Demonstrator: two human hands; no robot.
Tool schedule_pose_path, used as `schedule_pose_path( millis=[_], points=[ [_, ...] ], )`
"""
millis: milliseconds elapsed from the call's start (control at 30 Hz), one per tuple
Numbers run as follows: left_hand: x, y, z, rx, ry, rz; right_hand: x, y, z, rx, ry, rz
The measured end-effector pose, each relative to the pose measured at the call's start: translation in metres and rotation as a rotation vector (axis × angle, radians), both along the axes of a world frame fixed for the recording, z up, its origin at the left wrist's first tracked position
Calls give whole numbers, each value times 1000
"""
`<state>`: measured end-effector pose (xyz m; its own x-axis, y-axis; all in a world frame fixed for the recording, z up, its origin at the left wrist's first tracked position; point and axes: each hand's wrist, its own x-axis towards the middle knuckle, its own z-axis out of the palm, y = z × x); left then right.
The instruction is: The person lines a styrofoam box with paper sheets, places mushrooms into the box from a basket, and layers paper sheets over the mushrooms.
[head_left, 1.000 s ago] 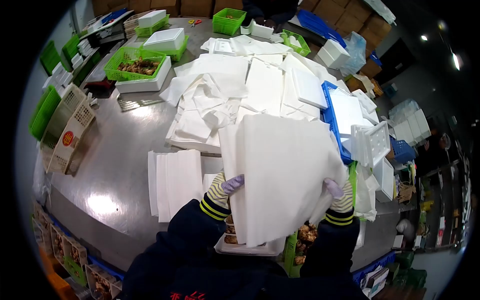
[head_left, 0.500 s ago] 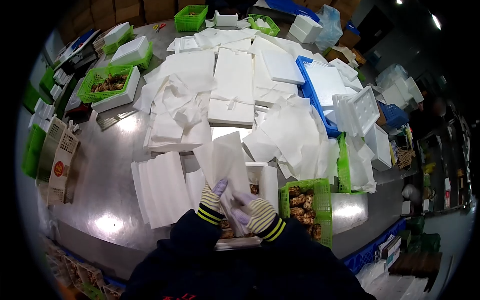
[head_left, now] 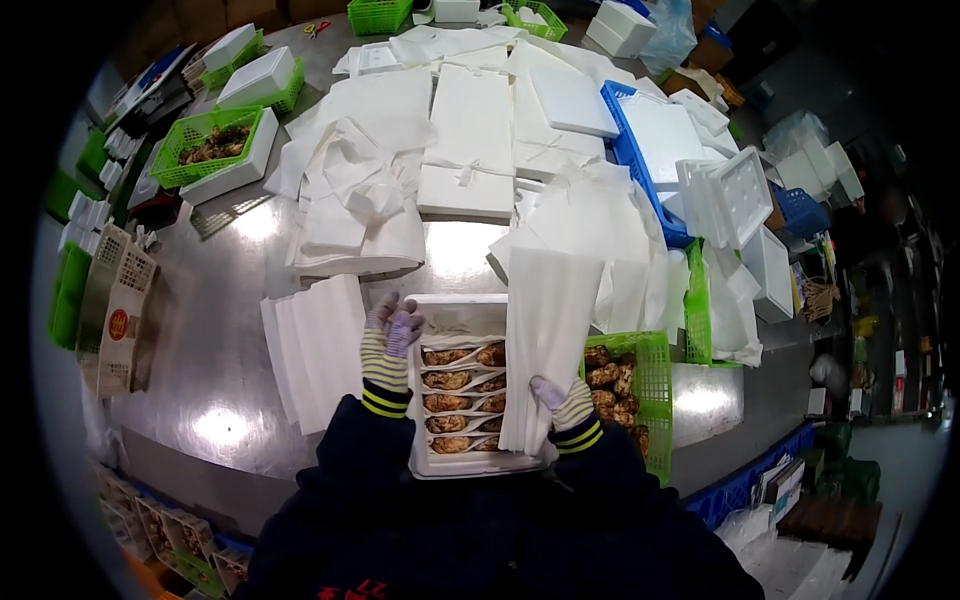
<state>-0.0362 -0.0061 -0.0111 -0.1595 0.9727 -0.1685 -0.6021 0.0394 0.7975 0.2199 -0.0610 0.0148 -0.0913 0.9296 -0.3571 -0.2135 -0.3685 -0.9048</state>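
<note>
A white foam box stands in front of me, with brown-and-cream mushrooms lying in rows between folds of white paper. My left hand, in a purple and striped glove, is raised at the box's left edge; its fingers are loosely bent and apart, holding nothing. On the right side, my right hand pinches the lower edge of a white paper sheet that covers the box's right part. Close beside that hand, a green basket holds more mushrooms.
A stack of folded white paper lies left of the box on the metal table. Farther back are foam lids, loose paper and a blue crate. Another green basket of mushrooms sits at the back left.
The white paper sheet has shifted from over the box's middle to its right side, exposing the rows of mushrooms. My left hand has let go and moved left; my right hand has moved right.
</note>
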Motion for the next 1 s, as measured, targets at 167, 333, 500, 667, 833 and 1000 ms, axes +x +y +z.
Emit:
schedule_pose_path(
  millis=[167,333,500,667,833,1000],
  points=[
    [27,-11,25,257,573,86,-7,-27,-76,-258,-71,355],
    [64,-9,-6,501,1517,-332,-50,-13,-93,-304,-36,257],
    [80,-5,-42,394,1756,-563,-72,4,-97,-254,-179,256],
    [80,-7,-44,426,1770,-557,-48,-18,-75,-42,-772,386],
    [81,-6,-46,424,1806,-554,-47,-54,7,524,-1196,815],
    [86,-3,-56,323,1858,-486,-57,-46,-3,407,-1213,1221]
  ],
)
